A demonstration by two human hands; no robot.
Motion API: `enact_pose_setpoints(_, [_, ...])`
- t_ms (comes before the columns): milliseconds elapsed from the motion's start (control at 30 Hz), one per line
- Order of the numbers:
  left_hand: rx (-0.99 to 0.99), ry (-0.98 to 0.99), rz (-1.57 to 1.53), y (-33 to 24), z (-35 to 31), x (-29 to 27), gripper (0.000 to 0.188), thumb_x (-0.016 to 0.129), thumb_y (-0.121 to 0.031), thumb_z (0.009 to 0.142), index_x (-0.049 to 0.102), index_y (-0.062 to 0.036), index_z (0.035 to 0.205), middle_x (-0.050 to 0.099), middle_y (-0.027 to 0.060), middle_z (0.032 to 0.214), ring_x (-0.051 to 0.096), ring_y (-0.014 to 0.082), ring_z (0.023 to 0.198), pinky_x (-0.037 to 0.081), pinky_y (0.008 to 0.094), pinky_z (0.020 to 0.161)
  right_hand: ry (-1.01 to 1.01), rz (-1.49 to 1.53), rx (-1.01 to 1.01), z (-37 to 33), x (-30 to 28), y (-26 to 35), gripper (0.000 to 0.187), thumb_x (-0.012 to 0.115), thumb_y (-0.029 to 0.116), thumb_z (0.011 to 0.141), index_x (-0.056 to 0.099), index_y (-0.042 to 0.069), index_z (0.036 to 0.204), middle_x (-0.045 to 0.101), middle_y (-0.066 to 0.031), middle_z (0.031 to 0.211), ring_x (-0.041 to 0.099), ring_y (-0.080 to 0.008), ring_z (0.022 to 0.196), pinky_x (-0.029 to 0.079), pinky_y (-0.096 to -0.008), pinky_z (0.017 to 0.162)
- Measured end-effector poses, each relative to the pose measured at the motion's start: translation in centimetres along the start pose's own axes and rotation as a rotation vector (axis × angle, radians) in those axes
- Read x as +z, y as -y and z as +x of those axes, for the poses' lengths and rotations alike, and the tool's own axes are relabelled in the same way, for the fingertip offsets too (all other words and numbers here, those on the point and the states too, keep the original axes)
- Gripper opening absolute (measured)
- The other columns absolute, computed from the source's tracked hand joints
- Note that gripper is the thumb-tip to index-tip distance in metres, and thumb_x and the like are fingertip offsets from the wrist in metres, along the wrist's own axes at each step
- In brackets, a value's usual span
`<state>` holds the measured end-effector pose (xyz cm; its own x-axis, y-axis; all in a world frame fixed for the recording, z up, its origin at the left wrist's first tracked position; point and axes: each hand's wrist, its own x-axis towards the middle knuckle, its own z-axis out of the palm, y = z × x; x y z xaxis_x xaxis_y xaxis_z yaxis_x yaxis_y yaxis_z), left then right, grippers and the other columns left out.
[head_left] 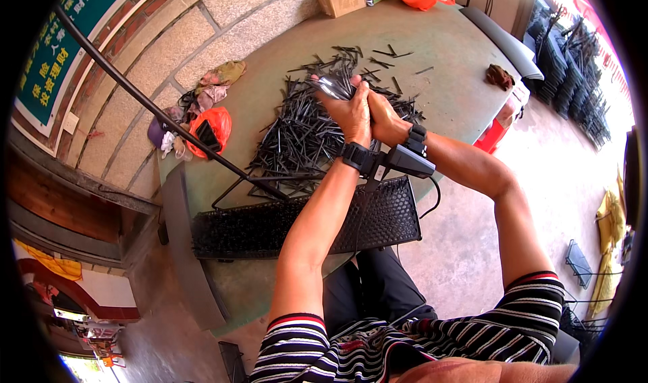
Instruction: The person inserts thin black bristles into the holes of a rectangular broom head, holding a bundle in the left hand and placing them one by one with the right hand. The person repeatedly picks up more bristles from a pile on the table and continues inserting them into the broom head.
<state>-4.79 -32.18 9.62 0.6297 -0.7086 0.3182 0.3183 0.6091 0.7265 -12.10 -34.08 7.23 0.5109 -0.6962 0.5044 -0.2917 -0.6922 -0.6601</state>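
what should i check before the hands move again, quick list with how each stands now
1. Hands together: ok, the left hand and right hand touch above the table.
2. Firm grip: cannot tell, the shiny bundle at the fingers is blurred.
3. Strips lined up: not ok, the black strips lie crossed in a loose heap.
4. Tray close by: ok, the black tray lies between heap and body.
5. Every tray hole filled: cannot tell, a forearm covers part of it.
6. Bag apart from the strips: ok, the red bag sits to their left.
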Motion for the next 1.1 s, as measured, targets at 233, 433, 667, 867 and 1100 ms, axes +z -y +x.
enact_pose_setpoints(233, [-0.518,-0.045,-0.170,-2.1,2.2,-2.6,0.016,0.062,0.003,0.078,0.058,-0.0020,0.093,0.064,0.0102,0.082,0.061,0.0196,0.067,0.051,0.0305,0.063,0.247,1.190,0.550,0.6,-1.5,0.5,0.052,0.058,0.029,0.086,0.041,0.001,0.127,0.048,-0.0201,0.127,0.049,-0.0299,0.113,0.039,-0.0422,0.093])
enact_pose_setpoints(433, [-0.881,0.349,-0.157,-9.6,0.4,-8.8,0.021,0.058,-0.004,0.084,0.057,-0.0029,0.105,0.062,0.0080,0.086,0.057,0.0141,0.065,0.048,0.0274,0.059,0.312,1.328,0.763,-3.9,-5.1,5.1,0.062,0.043,0.047,0.093,0.040,-0.005,0.125,0.045,-0.0225,0.129,0.046,-0.0331,0.119,0.038,-0.0458,0.096])
enact_pose_setpoints(667, [-1.185,0.544,-0.336,-14.8,-8.8,-11.0,0.028,0.058,-0.006,0.083,0.053,0.0014,0.109,0.060,0.0089,0.083,0.050,0.0137,0.059,0.041,0.0269,0.058,0.600,1.885,0.717,-9.9,0.8,10.1,0.049,0.035,0.049,0.095,0.055,0.005,0.086,0.055,-0.0102,0.068,0.061,-0.0284,0.070,0.048,-0.0407,0.073])
enact_pose_setpoints(867, [-1.229,0.409,-0.214,-17.9,-14.8,-15.7,0.025,0.060,-0.003,0.082,0.056,0.0006,0.106,0.062,0.0115,0.084,0.057,0.0174,0.065,0.048,0.0303,0.060,0.304,1.557,1.023,-11.5,4.4,13.6,0.026,0.043,0.028,0.096,0.057,0.006,0.094,0.060,-0.0030,0.081,0.049,-0.0093,0.051,0.042,-0.0244,0.047])
enact_pose_setpoints(1100, [-1.285,0.300,-0.276,-20.9,-18.7,-19.9,0.031,0.061,-0.005,0.081,0.052,-0.0010,0.110,0.064,0.0160,0.089,0.064,0.0225,0.073,0.055,0.0393,0.069,0.439,1.078,0.953,-13.9,6.3,15.7,0.023,0.051,0.022,0.093,0.060,0.004,0.103,0.062,-0.0046,0.087,0.059,-0.0138,0.069,0.044,-0.0266,0.052])
